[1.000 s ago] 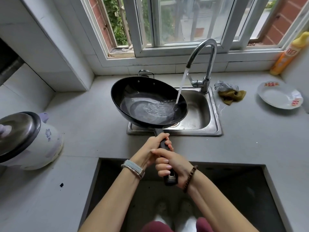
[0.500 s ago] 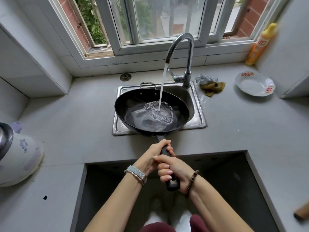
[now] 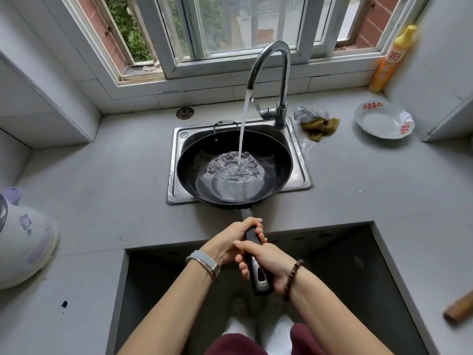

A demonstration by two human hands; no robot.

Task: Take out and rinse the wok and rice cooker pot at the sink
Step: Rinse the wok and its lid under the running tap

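A black wok (image 3: 194, 165) sits over the steel sink (image 3: 176, 155), its bowl filling most of the basin. Water from the faucet (image 3: 277, 70) pours into the wok's middle and pools there. The wok's long black handle (image 3: 256, 265) points toward me. My left hand (image 3: 231, 239) grips the handle nearer the bowl. My right hand (image 3: 266, 262) grips it farther back, near the handle's end. The white rice cooker (image 3: 23, 242) with purple flowers stands on the counter at the far left, partly cut off by the frame.
A scrubber and brown cloth (image 3: 318, 123) lie right of the faucet. A white plate (image 3: 384, 121) and a yellow detergent bottle (image 3: 391, 60) stand at the back right. A sink plug (image 3: 184, 112) lies behind the sink. A wooden handle (image 3: 459, 310) pokes in at right. A dark counter opening (image 3: 332, 265) lies below my hands.
The wok has moved right and down from beside the sink's left edge to sit centred in the basin, so the stream now falls in its middle. Both hands keep their grip.
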